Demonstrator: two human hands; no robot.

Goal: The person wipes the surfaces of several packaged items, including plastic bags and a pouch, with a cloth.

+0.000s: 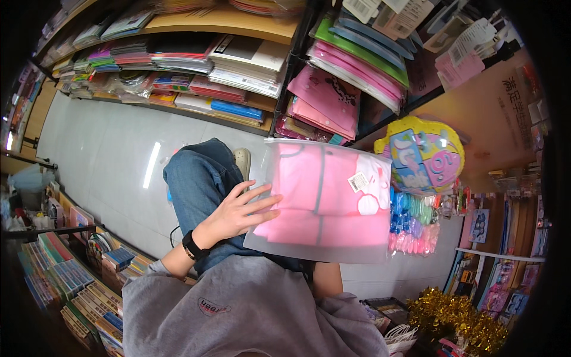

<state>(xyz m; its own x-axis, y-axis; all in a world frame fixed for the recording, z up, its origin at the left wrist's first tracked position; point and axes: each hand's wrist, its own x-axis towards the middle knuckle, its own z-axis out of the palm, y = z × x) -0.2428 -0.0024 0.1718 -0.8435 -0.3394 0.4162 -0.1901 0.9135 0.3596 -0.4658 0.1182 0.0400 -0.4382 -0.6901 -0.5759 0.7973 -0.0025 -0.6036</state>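
Your left hand (pixel 238 211) rests, fingers spread, on a sleeved pink package (pixel 303 196) while your right forearm (pixel 328 279) reaches beneath it; pink packets (pixel 321 95) lie beyond the package, a yellow-edged pack (pixel 419 156) to its right, gold tinsel (pixel 455 318) lower right.

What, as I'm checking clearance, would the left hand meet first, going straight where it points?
The frosted pouch, most likely: the left hand has its fingers over the pouch's left side, though depth is unclear.
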